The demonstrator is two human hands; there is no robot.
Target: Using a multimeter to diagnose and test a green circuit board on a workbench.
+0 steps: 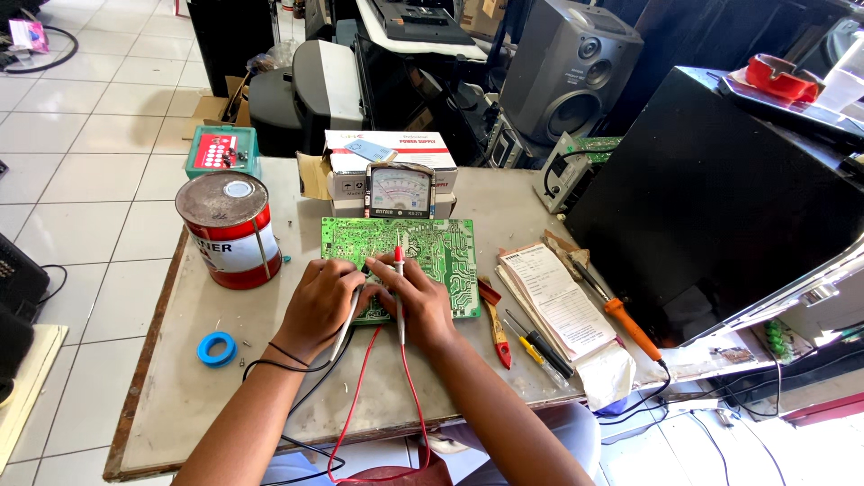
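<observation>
A flat green circuit board (pixel 405 261) lay on the grey table (pixel 180 387), right in front of the person, with its long side running left to right. Both hands rested on its near edge, close together. The left hand (pixel 319 301) was curled around a thin pen-like probe with a black wire (pixel 346 328), its tip touching the board. The right hand (pixel 421 301) pinched a probe with a red tip and red wire (pixel 399 279), standing almost straight up on the board. A meter with a needle dial (pixel 400 191) stood just behind the board, leaning on white boxes (pixel 396 148). A red and white tin can (pixel 229 229) stood to the left.
</observation>
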